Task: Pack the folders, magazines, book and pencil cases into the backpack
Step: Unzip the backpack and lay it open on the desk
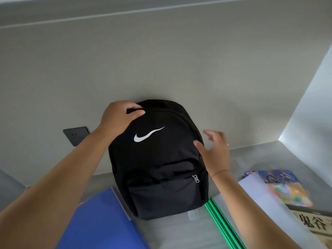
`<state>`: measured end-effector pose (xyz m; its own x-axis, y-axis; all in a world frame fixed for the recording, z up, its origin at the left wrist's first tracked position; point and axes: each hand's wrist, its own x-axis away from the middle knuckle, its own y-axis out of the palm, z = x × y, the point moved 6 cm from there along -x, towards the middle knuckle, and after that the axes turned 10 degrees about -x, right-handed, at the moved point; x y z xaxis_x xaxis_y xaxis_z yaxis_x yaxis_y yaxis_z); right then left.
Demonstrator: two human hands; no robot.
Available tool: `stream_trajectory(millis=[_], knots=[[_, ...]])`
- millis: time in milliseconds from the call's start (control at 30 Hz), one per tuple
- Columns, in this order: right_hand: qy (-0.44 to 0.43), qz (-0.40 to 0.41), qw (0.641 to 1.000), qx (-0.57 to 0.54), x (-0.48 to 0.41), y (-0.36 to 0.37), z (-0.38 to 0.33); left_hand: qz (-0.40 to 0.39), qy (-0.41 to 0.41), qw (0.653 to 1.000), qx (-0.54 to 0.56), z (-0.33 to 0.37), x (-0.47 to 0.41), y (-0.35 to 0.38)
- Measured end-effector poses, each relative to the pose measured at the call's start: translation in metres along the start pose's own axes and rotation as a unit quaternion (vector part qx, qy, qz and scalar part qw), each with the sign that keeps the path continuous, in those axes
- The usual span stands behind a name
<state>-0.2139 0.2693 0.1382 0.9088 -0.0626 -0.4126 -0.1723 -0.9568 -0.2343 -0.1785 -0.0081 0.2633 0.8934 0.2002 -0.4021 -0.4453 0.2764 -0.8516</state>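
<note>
A black backpack [158, 168] with a white swoosh stands upright against the wall, its zips closed. My left hand [118, 117] grips the top left of the backpack, thumb and fingers curled over the fabric. My right hand [213, 150] hovers at the backpack's right side with fingers spread, the thumb near the fabric. A blue folder [100, 223] lies in front at the left. A clear folder with a green spine [222, 223] lies at the right. Beyond it lie a colourful pencil case [273, 177], a patterned pencil case [291, 193] and a book [314, 225] with printed characters.
The grey desk [251, 155] meets a beige wall behind the backpack. A dark wall socket [76, 135] sits left of the backpack. A white side panel [309, 108] closes the desk on the right.
</note>
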Motion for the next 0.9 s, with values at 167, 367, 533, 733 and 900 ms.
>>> stream_trajectory(millis=[167, 367, 533, 733, 900], knots=[[-0.184, -0.043, 0.98, 0.064, -0.018, 0.038, -0.064, 0.001, -0.042, 0.996, 0.073, -0.025, 0.014, -0.008], [-0.291, 0.017, 0.949, 0.119, -0.028, 0.053, -0.087, -0.025, -0.054, 0.993, 0.103, -0.028, 0.019, 0.0], [-0.227, 0.035, 0.967, 0.109, -0.021, 0.043, -0.08, -0.075, -0.01, 0.996, 0.056, -0.019, 0.019, 0.01], [0.088, 0.07, 0.993, -0.027, 0.091, 0.029, 0.016, -0.045, -0.014, 0.996, 0.074, -0.007, 0.018, 0.006], [0.438, 0.062, 0.892, -0.092, 0.175, 0.041, 0.115, -0.013, -0.045, 0.991, 0.124, 0.008, 0.022, 0.0]])
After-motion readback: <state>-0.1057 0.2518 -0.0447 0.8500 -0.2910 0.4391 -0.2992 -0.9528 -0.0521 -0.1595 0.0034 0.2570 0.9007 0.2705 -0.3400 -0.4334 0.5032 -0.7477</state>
